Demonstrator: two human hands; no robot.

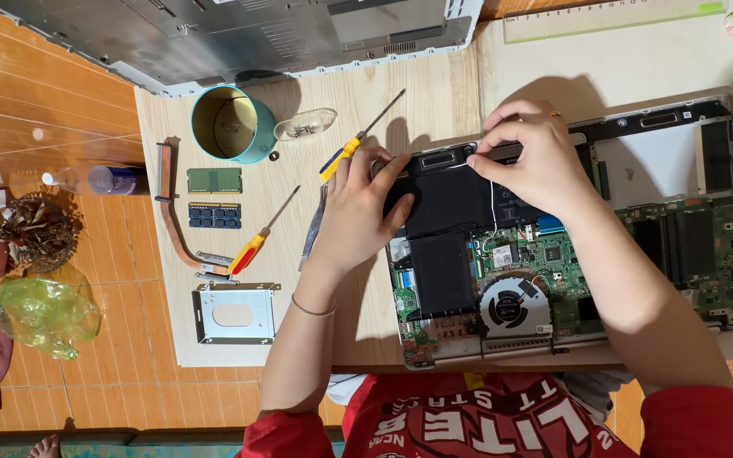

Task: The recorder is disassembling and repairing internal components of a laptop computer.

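Screws (302, 130) in clear dish (324, 117), beside teal tin (258, 136)

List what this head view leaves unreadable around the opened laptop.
- Top edge of the black battery: covered by the left hand and right hand.
- Contents of the small clear bag: too small to identify.
- Grey laptop cover: cut off by the top edge.
- Ruler: cut off by the top edge.
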